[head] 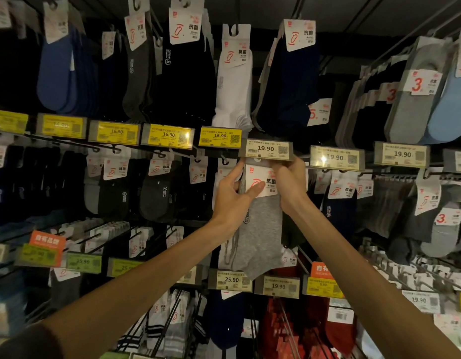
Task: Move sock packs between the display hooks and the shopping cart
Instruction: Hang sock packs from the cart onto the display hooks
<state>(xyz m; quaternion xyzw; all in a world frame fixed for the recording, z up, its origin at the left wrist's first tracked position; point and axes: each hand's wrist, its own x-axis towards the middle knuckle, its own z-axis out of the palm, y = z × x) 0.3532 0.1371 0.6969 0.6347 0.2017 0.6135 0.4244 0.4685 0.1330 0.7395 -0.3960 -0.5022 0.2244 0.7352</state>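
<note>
Sock wall ahead: we find left hand and right hand, each grip pinching the grey sock pack; its header may tear on the hidden hook

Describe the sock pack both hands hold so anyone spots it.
Find the first white 19.90 price tag right of the yellow 16.90 tags. Directly beneath is the sock pack, gripped by left hand and right hand: light grey, unlike the navy pack beside it.
</note>
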